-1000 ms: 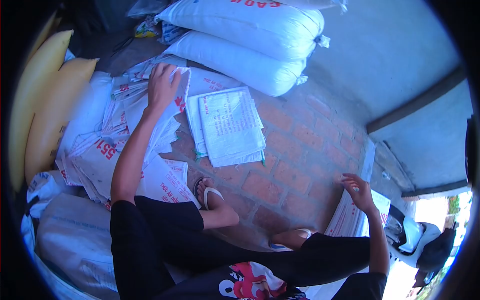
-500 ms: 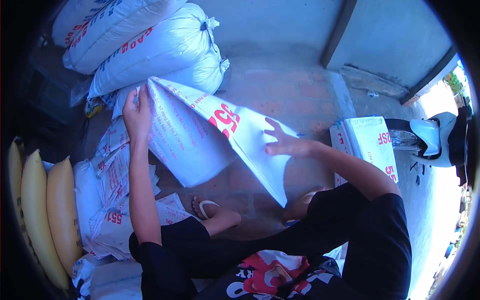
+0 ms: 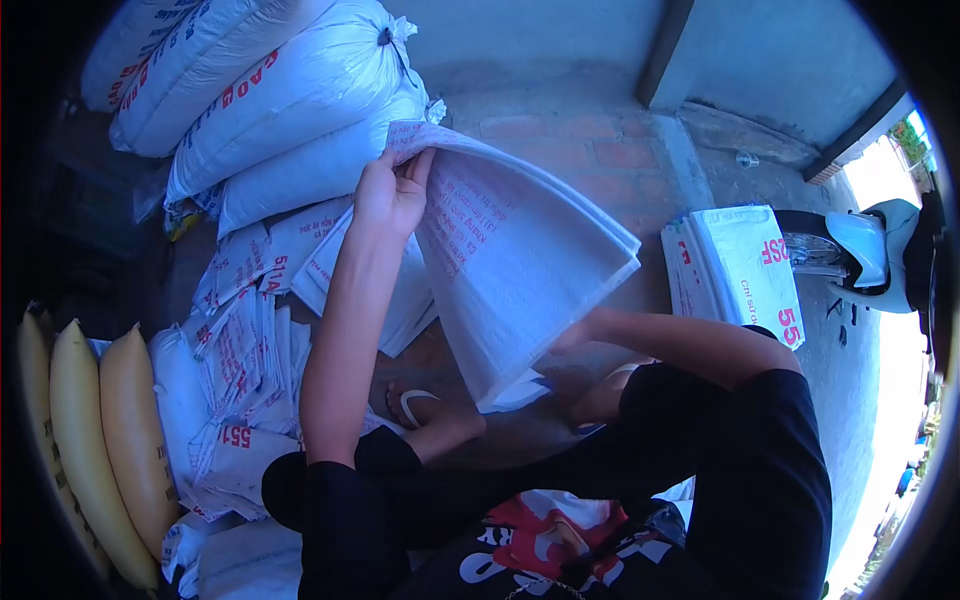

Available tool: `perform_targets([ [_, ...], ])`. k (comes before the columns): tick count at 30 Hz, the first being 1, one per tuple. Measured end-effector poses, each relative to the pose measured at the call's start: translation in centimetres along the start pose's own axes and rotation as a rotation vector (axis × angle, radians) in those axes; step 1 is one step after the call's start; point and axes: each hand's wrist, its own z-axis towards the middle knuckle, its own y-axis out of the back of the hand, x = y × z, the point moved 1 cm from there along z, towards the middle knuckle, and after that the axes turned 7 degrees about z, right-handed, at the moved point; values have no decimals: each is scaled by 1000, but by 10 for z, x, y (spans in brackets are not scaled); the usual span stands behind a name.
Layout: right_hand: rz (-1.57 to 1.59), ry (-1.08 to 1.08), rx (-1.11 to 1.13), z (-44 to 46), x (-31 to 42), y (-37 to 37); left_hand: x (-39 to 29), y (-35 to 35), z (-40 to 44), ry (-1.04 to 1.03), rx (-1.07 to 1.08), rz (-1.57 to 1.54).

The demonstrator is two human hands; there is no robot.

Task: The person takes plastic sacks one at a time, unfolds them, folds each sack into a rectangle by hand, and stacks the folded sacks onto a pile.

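Observation:
A white woven sack (image 3: 510, 250) with faint red print hangs bent in front of me. My left hand (image 3: 397, 190) pinches its upper left corner between thumb and fingers. Close to the sack's lower right side is my right hand (image 3: 578, 332), mostly hidden behind the sheet, so its fingers cannot be made out. Flat folded sacks (image 3: 320, 262) lie on the floor behind and left of my left forearm. On the right stands a neat stack of printed sacks (image 3: 735, 270).
Full white sacks (image 3: 290, 100) are piled at the upper left. Yellow filled bags (image 3: 135, 430) stand at the lower left beside loose folded sacks (image 3: 240, 455). A motorbike (image 3: 850, 250) is at the right, near the wall (image 3: 780, 70).
The view has turned right since the first frame. My left hand has lifted the sack and moved right with it. My right hand has gone from the sack's front to behind its lower edge.

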Motion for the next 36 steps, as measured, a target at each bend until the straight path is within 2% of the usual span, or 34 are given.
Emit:
perform_targets([
  [4, 450, -216, -145, -24, 37, 7, -15, 11, 24, -160, -114, -238],
  [7, 714, -145, -235, -28, 79, -10, -26, 32, 43, -263, -349, -300],
  [10, 523, -261, -346, -28, 85, -9, -26, 61, 56, -266, -399, -287],
  [13, 292, -165, -319, -23, 68, -9, -21, 73, 48, -250, -433, -252],
  [15, 328, -185, -410, -16, 52, -10, -7, 60, 13, -198, -496, -220],
  [17, 419, -187, -478, -12, 50, -4, 25, 62, -36, -336, -158, 363],
  [18, 497, -182, -494, -9, 53, -2, 40, 70, -60, -337, 80, 653],
  [19, 576, -178, -508, -9, 56, 1, 52, 82, -79, -220, 289, 958],
  [21, 707, -225, -501, -13, 69, 12, 79, 60, -112, -210, 412, 1292],
  [24, 886, -280, -454, -15, 74, 21, 94, 48, -126, -571, 298, 1446],
  [27, 927, -327, -420, -16, 65, 15, 100, 53, -134, -609, 194, 1525],
  [30, 1014, -340, -394, -16, 63, 11, 98, 54, -135, -635, 234, 1622],
  [31, 1060, -338, -394, -17, 73, 12, 97, 57, -132, -578, 246, 1562],
  [32, 1029, -341, -450, -15, 84, 9, 97, 60, -129, -525, 261, 1497],
  [35, 736, -262, -413, -16, 71, 15, 100, 70, -118, -399, 337, 1319],
  [36, 728, -234, -415, -18, 76, 15, 99, 72, -115, -362, 366, 1266],
])
